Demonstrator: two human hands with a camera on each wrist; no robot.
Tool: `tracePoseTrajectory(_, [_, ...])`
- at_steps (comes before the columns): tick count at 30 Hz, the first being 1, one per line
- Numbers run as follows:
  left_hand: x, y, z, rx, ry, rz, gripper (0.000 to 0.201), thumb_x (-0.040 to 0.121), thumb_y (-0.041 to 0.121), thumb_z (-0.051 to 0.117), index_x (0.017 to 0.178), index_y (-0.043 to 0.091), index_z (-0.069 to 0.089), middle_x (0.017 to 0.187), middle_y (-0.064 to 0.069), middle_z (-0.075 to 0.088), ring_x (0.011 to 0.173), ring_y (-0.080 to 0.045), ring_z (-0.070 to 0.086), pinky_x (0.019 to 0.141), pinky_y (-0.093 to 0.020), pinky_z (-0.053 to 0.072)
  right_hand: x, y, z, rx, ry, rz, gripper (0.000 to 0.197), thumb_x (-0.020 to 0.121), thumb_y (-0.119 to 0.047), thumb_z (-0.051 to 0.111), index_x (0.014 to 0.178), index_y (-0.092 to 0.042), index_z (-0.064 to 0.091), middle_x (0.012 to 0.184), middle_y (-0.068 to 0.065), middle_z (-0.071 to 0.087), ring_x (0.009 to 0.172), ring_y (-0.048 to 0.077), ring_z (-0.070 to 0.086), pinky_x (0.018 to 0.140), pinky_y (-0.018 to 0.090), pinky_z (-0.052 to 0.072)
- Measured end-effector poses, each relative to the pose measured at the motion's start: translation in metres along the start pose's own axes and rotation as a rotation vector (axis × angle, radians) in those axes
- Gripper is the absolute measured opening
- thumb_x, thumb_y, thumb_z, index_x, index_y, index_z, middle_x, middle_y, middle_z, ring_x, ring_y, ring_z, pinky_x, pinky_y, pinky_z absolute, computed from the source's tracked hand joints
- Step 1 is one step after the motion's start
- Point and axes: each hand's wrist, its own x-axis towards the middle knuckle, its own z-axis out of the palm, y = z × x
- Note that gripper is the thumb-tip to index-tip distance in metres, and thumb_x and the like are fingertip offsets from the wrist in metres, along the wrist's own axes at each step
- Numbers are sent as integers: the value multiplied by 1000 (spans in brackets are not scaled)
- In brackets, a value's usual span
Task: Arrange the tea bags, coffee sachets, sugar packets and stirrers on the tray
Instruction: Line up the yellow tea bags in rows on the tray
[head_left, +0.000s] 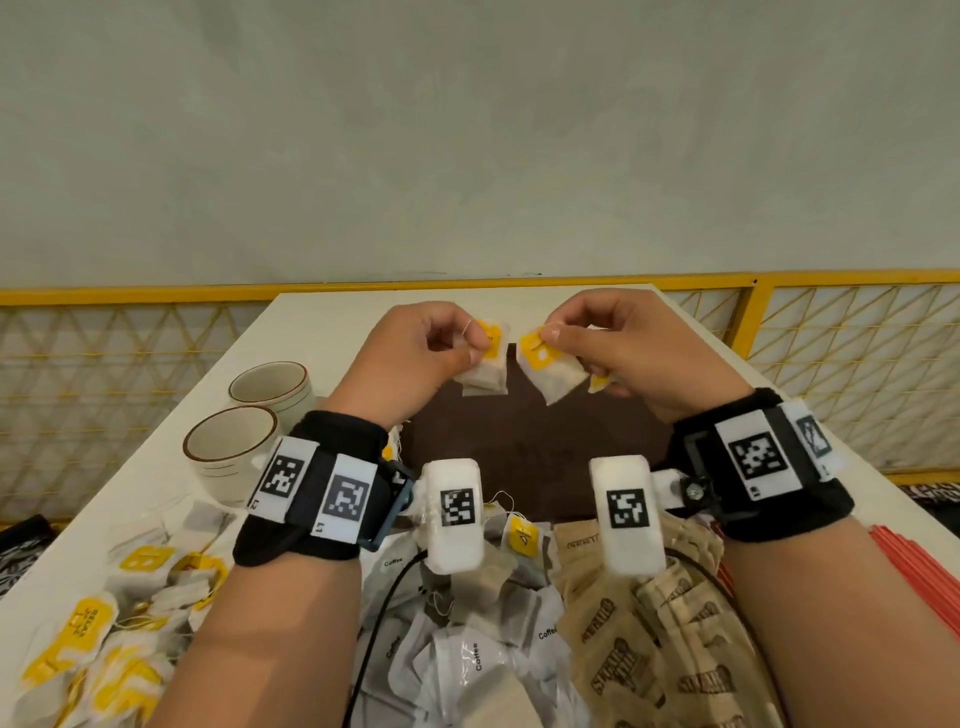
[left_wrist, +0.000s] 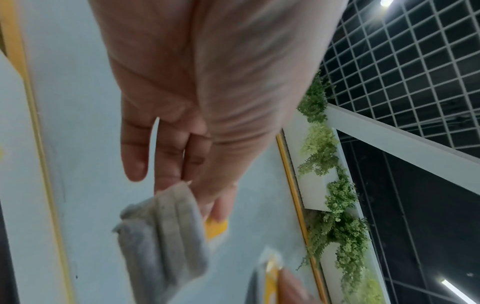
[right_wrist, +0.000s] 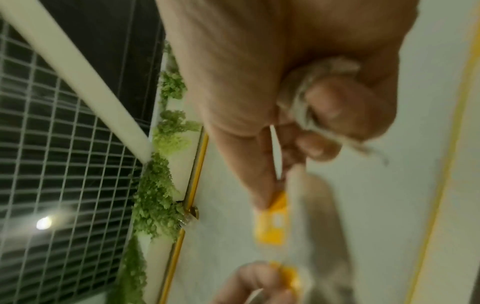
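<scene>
While hands blur, tray half-hidden

We hold our left hand and right hand raised side by side, forearms extended, fingers curled, thumbs pinching.

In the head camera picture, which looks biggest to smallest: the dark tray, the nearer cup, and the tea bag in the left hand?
1. Dark tray, though partly hidden by the hands.
2. Nearer cup.
3. Tea bag pinched by the left hand.
The cup sits nearer the camera, flattering it somewhat.
</scene>
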Motion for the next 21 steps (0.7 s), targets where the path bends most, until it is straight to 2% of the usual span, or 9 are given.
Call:
tracePoseTrajectory(1, [1, 0, 1, -26, 22, -8, 18, 82, 3, 69, 80, 20, 63, 76, -1, 65, 74, -19, 62, 81, -38, 54, -1, 0, -1, 29, -43, -15, 6, 87, -15, 67, 82, -11, 67, 47, -8, 50, 43, 7, 40, 37, 16, 26])
tracePoseTrajectory(3, [2, 0, 3, -54, 59, -24, 19, 81, 5, 71, 87, 15, 56, 67, 2, 61, 63, -12, 58, 68, -27, 50, -4, -2, -2, 128, -175, -30, 8, 83, -14, 68, 88, -7, 66, 50, -5, 53, 42, 7, 39, 37, 16, 24])
tracePoseTrajectory(6, [0, 3, 5, -90, 71, -28, 22, 82, 6, 69, 95, 15, 54, 67, 2, 61, 58, -7, 57, 62, -19, 47, -5, -4, 0, 274, -243, -10, 12, 78, -11, 69, 89, -8, 66, 61, -1, 62, 43, 7, 38, 37, 16, 22])
tracePoseTrajectory(11, [-2, 11, 7, -73, 20, 13, 15, 83, 8, 67, 90, 15, 55, 65, 4, 61, 56, 0, 56, 61, -14, 44, 3, 3, 16, 137, 8, 21, 5, 84, -12, 70, 82, -15, 66, 64, -8, 62, 46, 8, 41, 36, 17, 29])
tracePoseTrajectory(14, [-2, 12, 8, -119, 52, 25, 17, 85, 8, 66, 82, 16, 52, 68, -9, 67, 63, -13, 63, 68, -28, 48, 7, 6, 26, 183, 108, 33, 8, 87, -13, 68, 81, -14, 63, 78, -3, 61, 45, 7, 45, 35, 17, 31])
tracePoseTrajectory(16, [-2, 13, 9, -173, 45, 40, 18, 87, 5, 64, 80, 16, 52, 73, -15, 69, 67, -22, 64, 73, -36, 48, 9, 8, 29, 238, 164, 44, 10, 89, -12, 65, 80, -14, 60, 78, 4, 59, 45, 9, 44, 34, 17, 30])
tracePoseTrajectory(18, [-2, 13, 11, -200, -9, 75, 20, 89, 0, 58, 83, 19, 58, 75, -6, 70, 72, -16, 63, 78, -34, 48, 11, 9, 30, 305, 199, 55, 11, 89, -11, 64, 79, -14, 59, 71, 4, 57, 43, 8, 41, 34, 16, 29])
tracePoseTrajectory(20, [-2, 14, 14, -175, -44, 90, 31, 89, -5, 52, 87, 23, 67, 76, 12, 70, 75, -4, 63, 77, -23, 48, 11, 11, 29, 351, 185, 60, 11, 89, -9, 64, 80, -12, 59, 65, 3, 58, 43, 8, 42, 34, 17, 30])
tracePoseTrajectory(21, [-2, 14, 16, -152, -35, 81, 34, 89, -4, 51, 86, 24, 70, 77, 15, 70, 77, -3, 63, 77, -22, 48, 11, 12, 28, 363, 162, 59, 10, 89, -6, 63, 80, -10, 59, 66, 3, 59, 45, 10, 44, 34, 18, 31])
